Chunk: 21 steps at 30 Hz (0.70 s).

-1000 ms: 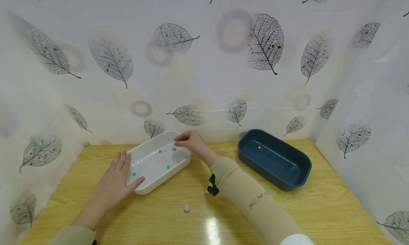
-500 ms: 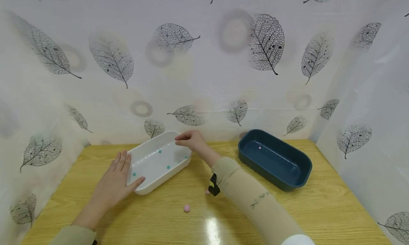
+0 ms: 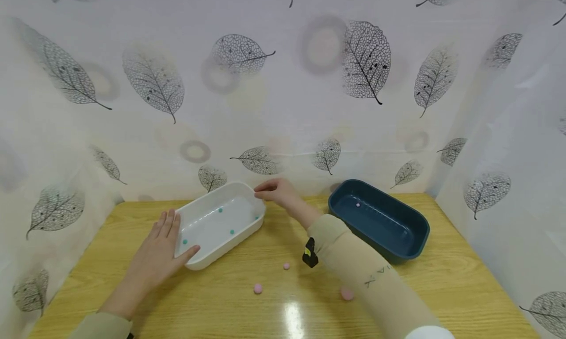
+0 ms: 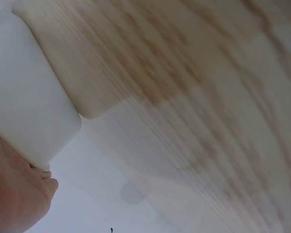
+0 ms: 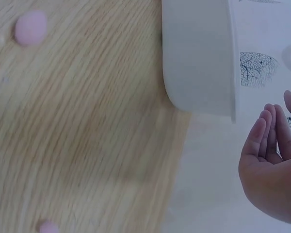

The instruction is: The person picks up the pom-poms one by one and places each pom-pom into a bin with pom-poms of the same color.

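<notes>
My left hand holds the near left end of a white tray, fingers and thumb spread along its rim. Several small teal balls, one of them a teal ball, lie inside the tray. My right hand is at the tray's far right corner, its thumb and fingertips close together over the rim. In the right wrist view the fingers lie side by side with the thumb near the index fingertip. I cannot tell whether a small ball is between them.
A dark blue tray stands to the right with a small pink ball in it. More pink balls lie on the wooden table: one ball in front, others nearer the right arm. Behind the table hangs a leaf-printed sheet.
The teal ball beneath my right fingertips one second ago has disappeared from view. My right hand has since moved right, toward the tray's corner; a pink ball beside that sleeve is now visible. The left hand is still.
</notes>
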### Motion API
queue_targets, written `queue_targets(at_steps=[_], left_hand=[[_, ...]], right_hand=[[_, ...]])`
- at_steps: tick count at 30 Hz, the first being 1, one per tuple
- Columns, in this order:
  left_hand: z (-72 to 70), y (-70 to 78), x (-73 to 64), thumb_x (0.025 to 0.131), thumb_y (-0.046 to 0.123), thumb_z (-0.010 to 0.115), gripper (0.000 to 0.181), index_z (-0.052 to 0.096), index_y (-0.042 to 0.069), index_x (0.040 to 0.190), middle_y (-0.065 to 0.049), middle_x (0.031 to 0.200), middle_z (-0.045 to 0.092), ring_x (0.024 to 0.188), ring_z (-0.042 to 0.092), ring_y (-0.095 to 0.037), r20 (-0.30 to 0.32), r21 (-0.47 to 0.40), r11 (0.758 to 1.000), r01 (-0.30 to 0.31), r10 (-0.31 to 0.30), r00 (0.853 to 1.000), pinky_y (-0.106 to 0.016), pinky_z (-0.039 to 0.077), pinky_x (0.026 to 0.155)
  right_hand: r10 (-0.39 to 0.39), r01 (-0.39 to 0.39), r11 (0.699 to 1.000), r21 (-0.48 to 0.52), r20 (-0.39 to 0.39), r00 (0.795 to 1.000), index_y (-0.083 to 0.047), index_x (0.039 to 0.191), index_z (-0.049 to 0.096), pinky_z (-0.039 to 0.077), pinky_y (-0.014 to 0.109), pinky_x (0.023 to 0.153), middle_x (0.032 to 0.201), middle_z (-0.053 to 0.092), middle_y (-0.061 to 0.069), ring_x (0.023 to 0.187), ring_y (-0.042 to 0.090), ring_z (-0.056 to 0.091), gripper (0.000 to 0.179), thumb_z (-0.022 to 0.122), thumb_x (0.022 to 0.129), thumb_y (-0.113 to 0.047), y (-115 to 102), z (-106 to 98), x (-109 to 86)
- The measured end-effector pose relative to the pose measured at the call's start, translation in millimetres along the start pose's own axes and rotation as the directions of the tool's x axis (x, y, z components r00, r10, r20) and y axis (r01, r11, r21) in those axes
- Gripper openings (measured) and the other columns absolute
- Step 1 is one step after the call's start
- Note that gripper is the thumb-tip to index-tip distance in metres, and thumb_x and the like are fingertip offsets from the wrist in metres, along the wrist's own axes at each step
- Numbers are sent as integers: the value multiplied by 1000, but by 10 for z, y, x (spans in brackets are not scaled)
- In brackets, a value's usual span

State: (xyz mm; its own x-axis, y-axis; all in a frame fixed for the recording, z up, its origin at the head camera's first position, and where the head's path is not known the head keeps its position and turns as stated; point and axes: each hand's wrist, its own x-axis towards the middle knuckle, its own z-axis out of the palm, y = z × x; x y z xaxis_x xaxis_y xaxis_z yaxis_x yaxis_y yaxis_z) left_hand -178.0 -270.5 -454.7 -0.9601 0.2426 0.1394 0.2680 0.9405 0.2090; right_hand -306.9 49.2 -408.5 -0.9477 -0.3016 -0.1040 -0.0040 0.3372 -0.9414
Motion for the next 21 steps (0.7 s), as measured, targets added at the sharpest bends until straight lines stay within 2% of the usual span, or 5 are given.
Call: queue_targets(at_steps=[8, 13, 21], left_hand=[[10, -6, 6, 101, 62, 59, 107, 20, -19, 160, -38, 171, 15, 160, 16, -56, 2, 4, 1000, 1, -1, 1000, -65, 25, 130], [12, -11, 13, 101, 63, 58, 108, 20, -19, 160, -38, 170, 15, 159, 16, -56, 4, 6, 1000, 3, -3, 1000, -66, 24, 129], [-2, 2, 6, 101, 63, 58, 108, 21, -19, 160, -38, 170, 16, 159, 17, -57, 3, 5, 1000, -1, 1, 1000, -66, 25, 129]], right_hand=[[1, 0, 1000, -24, 18, 1000, 0, 127, 75, 57, 49, 111, 129, 75, 18, 121, 36, 69, 31, 73, 100, -16, 5, -248, -110], [4, -2, 997, -78, 24, 1000, -2, 128, 75, 60, 38, 103, 131, 74, 16, 119, 30, 70, 31, 73, 101, -18, -9, -394, -171], [8, -6, 990, -138, 14, 1000, -2, 126, 76, 58, 45, 108, 130, 75, 16, 117, 27, 70, 30, 73, 101, -18, -21, -594, -281]])
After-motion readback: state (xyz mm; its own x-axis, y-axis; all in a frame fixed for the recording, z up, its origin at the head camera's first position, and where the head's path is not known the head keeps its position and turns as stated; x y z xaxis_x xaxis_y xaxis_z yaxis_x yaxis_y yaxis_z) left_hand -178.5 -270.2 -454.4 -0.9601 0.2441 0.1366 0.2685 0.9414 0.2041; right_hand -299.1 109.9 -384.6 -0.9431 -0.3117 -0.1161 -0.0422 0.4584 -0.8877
